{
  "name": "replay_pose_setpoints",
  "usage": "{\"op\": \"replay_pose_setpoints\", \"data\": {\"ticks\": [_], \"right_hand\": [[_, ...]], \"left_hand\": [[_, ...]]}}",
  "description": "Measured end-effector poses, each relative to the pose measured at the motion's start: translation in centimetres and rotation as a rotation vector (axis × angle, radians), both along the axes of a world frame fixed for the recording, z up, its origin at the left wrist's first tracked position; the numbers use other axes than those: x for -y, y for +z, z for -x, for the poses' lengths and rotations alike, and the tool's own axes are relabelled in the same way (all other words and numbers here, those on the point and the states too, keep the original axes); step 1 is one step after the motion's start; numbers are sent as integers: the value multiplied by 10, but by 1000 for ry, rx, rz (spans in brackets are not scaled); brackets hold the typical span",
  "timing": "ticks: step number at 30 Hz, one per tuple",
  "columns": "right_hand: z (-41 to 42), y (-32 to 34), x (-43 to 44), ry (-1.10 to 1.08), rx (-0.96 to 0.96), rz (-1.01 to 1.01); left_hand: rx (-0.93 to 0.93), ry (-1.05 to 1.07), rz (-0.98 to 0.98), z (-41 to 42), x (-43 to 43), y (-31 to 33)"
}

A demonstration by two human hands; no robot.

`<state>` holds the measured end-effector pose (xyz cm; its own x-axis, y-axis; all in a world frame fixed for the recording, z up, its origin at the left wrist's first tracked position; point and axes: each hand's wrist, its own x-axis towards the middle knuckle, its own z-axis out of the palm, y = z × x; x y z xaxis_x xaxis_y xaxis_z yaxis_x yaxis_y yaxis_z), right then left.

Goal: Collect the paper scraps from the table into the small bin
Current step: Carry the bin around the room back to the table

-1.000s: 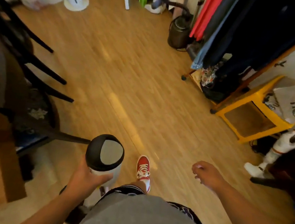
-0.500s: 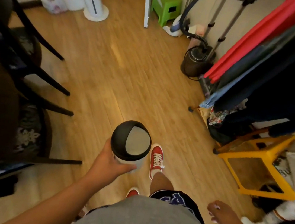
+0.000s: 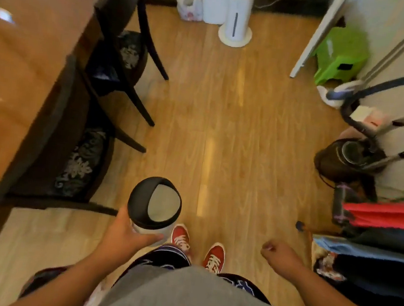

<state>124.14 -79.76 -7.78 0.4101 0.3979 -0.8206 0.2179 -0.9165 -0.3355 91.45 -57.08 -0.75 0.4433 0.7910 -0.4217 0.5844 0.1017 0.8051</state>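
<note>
Behind left hand, bin half-hidden.

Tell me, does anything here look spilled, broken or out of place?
Nothing stands out. The left hand holds the small bin upright with its lid on, nothing has spilled on the wooden floor, and the chairs sit tucked beside the table.

Our small bin, a pale round body with a black domed swing lid (grey flap facing up), held upright above the floor, just right of the table, no scraps in sight
</note>
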Motion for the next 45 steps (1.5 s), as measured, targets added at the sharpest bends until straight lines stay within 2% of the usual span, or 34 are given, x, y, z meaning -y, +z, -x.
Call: {"op": "replay_pose_setpoints", "data": {"ticks": [6, 11, 17, 23, 27, 36, 45], "right_hand": [[-26, 9, -182, 206, -7, -144], [-39, 12, -283, 299, -23, -139], [-80, 26, -331, 282, 48, -58], [-125, 36, -351, 241, 86, 45], [-154, 40, -399, 306, 80, 68], [-147, 85, -615, 680, -52, -311], [-12, 145, -780, 1194, -293, -547]], "left_hand": [[-79, 263, 1, 32, -35, -20], [-120, 425, 72, 22, -91, -35], [-77, 353, 99, -23, -178, -27], [93, 261, 34, -84, -258, -6], [134, 312, -2, -118, -307, 6], [128, 621, -171, -149, -406, 71], [128, 1111, -263, -82, -415, 98]]}}
